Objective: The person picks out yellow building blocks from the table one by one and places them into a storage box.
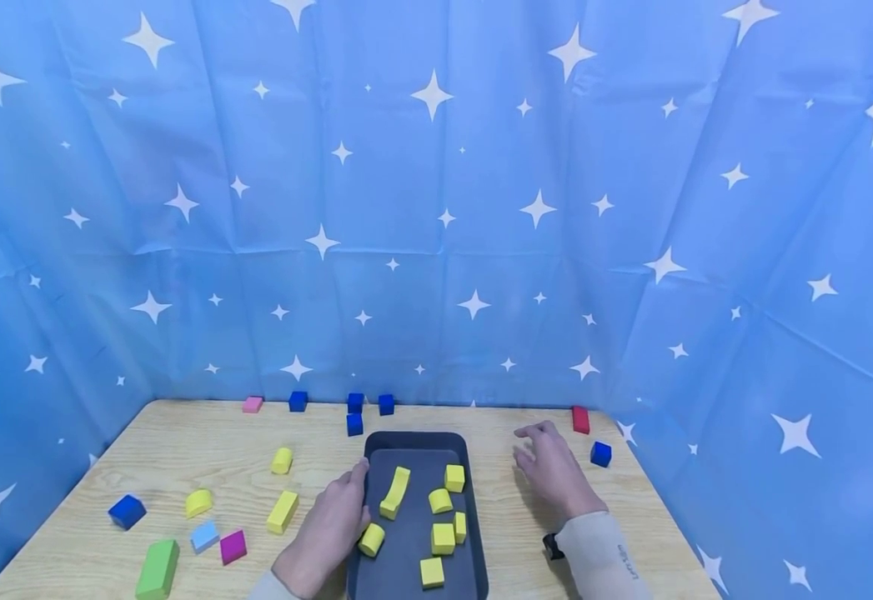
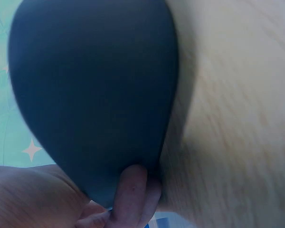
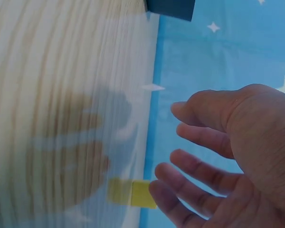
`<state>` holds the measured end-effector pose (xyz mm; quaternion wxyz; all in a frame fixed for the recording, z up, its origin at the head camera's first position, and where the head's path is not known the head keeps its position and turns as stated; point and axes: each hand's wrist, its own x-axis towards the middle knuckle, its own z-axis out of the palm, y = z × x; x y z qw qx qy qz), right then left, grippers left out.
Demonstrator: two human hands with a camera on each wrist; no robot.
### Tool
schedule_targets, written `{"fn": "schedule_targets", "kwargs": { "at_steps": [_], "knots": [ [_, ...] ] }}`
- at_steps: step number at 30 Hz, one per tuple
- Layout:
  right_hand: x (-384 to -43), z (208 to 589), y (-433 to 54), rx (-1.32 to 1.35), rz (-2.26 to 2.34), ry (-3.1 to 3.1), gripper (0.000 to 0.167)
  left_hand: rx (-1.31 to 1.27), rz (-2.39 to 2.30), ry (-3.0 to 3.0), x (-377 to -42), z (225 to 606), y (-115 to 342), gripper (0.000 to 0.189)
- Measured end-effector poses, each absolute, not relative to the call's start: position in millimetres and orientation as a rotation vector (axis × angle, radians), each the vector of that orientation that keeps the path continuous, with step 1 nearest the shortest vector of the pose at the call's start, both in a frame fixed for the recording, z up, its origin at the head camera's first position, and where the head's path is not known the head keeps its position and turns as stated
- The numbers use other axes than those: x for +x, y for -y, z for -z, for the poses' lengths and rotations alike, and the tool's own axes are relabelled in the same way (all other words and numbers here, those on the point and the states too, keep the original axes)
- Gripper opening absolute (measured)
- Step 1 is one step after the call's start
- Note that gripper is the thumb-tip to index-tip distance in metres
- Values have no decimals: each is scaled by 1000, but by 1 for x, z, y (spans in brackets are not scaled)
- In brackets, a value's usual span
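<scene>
The left hand (image 1: 333, 523) grips the left rim of a dark grey tray (image 1: 475, 533), which stands on the table. In the left wrist view, fingers (image 2: 130, 194) press against the tray wall (image 2: 95, 95). Inside the tray lie several yellow blocks, among them a long curved one (image 1: 395, 493), a cylinder (image 1: 372, 540) and a cube (image 1: 443, 538). The right hand (image 1: 554, 471) hovers right of the tray, its fingers loosely bent and holding nothing. Nearest to it are a red block (image 1: 581, 419) and a blue cube (image 1: 600, 454). A yellow block (image 3: 142, 194) shows past its fingertips in the right wrist view.
Left of the tray lie yellow blocks (image 1: 282, 512), a green block (image 1: 157, 569), a light blue block (image 1: 204, 536), a magenta block (image 1: 233, 547) and a blue block (image 1: 127, 512). Blue cubes (image 1: 355, 425) and a pink block (image 1: 253, 404) line the back edge, before a starry curtain (image 1: 436, 208).
</scene>
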<state>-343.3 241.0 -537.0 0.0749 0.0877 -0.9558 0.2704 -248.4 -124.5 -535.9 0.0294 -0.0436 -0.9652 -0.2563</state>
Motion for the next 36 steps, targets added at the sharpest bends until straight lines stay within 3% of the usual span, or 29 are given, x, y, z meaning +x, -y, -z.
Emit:
{"fn": "schedule_targets", "kwargs": {
  "at_steps": [17, 26, 36],
  "knots": [
    [-350, 535, -264, 160, -811, 2874, 48, -151, 782, 2957, -247, 533, 124, 68],
    [-355, 539, -270, 155, -750, 2902, 62, -172, 785, 2941, -247, 535, 124, 68],
    [-355, 542, -267, 179, -755, 2916, 55, -186, 766, 2917, -246, 536, 125, 66]
  ]
}}
